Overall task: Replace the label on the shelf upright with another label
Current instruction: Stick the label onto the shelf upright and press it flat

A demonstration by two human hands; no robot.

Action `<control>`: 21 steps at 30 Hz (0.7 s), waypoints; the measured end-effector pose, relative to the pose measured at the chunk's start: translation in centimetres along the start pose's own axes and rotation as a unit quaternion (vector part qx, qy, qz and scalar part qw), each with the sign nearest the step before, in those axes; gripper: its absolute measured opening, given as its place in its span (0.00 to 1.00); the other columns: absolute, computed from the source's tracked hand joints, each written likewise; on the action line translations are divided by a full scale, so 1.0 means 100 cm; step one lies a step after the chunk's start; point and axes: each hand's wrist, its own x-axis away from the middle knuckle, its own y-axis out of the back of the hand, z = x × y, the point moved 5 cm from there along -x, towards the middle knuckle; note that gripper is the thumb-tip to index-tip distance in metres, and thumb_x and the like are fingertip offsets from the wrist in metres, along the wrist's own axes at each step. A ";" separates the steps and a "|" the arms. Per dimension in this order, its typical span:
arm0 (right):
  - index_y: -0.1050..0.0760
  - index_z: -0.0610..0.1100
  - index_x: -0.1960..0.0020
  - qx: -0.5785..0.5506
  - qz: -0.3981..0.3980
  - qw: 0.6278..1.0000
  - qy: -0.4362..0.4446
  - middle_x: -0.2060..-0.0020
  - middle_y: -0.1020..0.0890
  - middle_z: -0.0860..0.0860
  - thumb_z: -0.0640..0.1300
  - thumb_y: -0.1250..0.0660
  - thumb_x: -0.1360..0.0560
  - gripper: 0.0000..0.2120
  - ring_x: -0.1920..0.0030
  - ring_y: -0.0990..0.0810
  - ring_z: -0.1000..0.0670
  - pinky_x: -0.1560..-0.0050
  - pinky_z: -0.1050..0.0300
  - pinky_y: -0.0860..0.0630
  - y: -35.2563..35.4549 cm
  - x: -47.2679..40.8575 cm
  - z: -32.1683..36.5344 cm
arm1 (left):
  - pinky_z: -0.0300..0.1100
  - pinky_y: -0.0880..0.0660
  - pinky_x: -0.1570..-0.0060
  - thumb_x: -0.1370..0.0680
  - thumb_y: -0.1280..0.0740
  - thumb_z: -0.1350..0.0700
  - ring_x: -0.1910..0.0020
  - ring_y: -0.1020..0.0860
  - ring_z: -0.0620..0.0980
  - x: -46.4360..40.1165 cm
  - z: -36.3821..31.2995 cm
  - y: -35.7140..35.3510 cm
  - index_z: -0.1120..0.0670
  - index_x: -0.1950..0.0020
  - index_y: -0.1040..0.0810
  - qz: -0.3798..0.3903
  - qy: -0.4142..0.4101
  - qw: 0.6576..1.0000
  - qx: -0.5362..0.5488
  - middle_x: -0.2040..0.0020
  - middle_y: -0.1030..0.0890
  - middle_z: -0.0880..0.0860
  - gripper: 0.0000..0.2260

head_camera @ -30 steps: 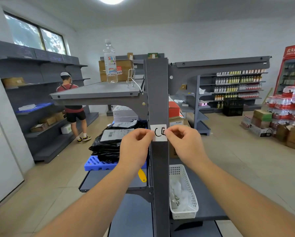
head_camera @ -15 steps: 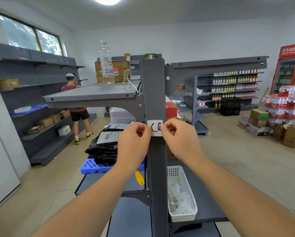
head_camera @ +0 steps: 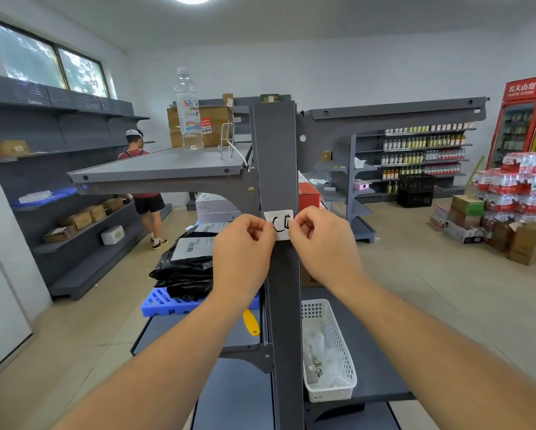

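Note:
A small white label [head_camera: 279,222] with black handwritten marks sits against the front face of the dark grey shelf upright [head_camera: 277,156], at mid height. My left hand [head_camera: 243,259] pinches the label's left edge between thumb and forefinger. My right hand [head_camera: 321,246] pinches its right edge the same way. Both sets of fingertips cover the label's sides, so only its middle shows. Whether the label is stuck to the upright or only held against it, I cannot tell.
A white plastic basket [head_camera: 341,346] with crumpled papers rests on the lower shelf right of the upright. A yellow tool [head_camera: 250,322] lies on the left lower shelf near a blue crate [head_camera: 164,302] with black bags. A water bottle [head_camera: 187,110] stands on the upper shelf. A person [head_camera: 142,193] stands far left.
Both hands stay pinched on the label at the upright. The view has shifted slightly, and the label sits a little higher in the frame than before.

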 end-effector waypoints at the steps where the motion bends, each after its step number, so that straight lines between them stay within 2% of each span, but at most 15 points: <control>1: 0.22 0.46 0.60 0.005 -0.003 1.000 -0.003 0.67 0.20 0.51 0.44 0.33 0.21 0.09 0.64 0.23 0.52 0.63 0.56 0.25 0.000 0.000 0.000 | 0.29 0.29 0.66 0.21 0.31 0.53 0.66 0.23 0.42 0.000 0.000 -0.001 0.50 0.58 0.19 -0.003 0.002 1.000 -0.002 0.65 0.19 0.46 0.06; 4: 0.23 0.45 0.61 0.008 -0.005 1.000 -0.010 0.68 0.20 0.51 0.43 0.33 0.22 0.09 0.64 0.22 0.51 0.64 0.57 0.26 -0.001 0.000 0.002 | 0.33 0.31 0.67 0.22 0.31 0.54 0.65 0.23 0.44 0.000 -0.001 -0.002 0.51 0.59 0.20 -0.006 0.005 1.000 -0.005 0.65 0.19 0.47 0.07; 8: 0.24 0.46 0.61 0.018 -0.007 1.000 -0.012 0.69 0.22 0.52 0.43 0.33 0.22 0.09 0.66 0.25 0.54 0.67 0.63 0.32 0.000 0.000 0.005 | 0.39 0.28 0.65 0.22 0.31 0.54 0.65 0.23 0.46 -0.002 0.000 -0.005 0.51 0.60 0.21 -0.007 0.005 1.000 -0.005 0.65 0.20 0.49 0.06; 11: 0.24 0.46 0.61 0.025 -0.005 1.000 -0.016 0.70 0.23 0.53 0.44 0.33 0.22 0.09 0.66 0.26 0.54 0.67 0.62 0.31 0.001 -0.001 0.006 | 0.41 0.27 0.65 0.22 0.31 0.54 0.66 0.24 0.46 -0.003 0.000 -0.006 0.52 0.59 0.21 -0.003 0.005 1.000 -0.006 0.65 0.20 0.49 0.07; 16: 0.25 0.47 0.59 0.023 0.000 0.999 -0.031 0.68 0.23 0.53 0.48 0.31 0.21 0.10 0.63 0.24 0.53 0.63 0.58 0.26 0.004 -0.002 -0.003 | 0.39 0.31 0.66 0.22 0.28 0.48 0.65 0.26 0.46 -0.004 0.007 0.000 0.52 0.55 0.24 -0.009 0.005 1.000 -0.011 0.64 0.24 0.49 0.10; 19: 0.25 0.49 0.55 0.009 0.007 0.999 -0.036 0.64 0.21 0.53 0.48 0.30 0.22 0.06 0.61 0.24 0.55 0.63 0.58 0.29 0.006 -0.004 -0.004 | 0.37 0.29 0.63 0.22 0.28 0.47 0.60 0.23 0.45 -0.007 0.009 0.004 0.50 0.52 0.22 -0.005 -0.007 1.000 -0.013 0.59 0.21 0.48 0.08; 21: 0.26 0.50 0.51 -0.011 0.014 0.999 -0.038 0.61 0.19 0.52 0.50 0.30 0.21 0.06 0.60 0.22 0.55 0.61 0.58 0.26 0.004 -0.007 -0.001 | 0.37 0.27 0.62 0.22 0.29 0.47 0.59 0.21 0.45 -0.009 0.005 0.004 0.48 0.51 0.21 0.002 -0.020 1.000 -0.011 0.58 0.19 0.47 0.06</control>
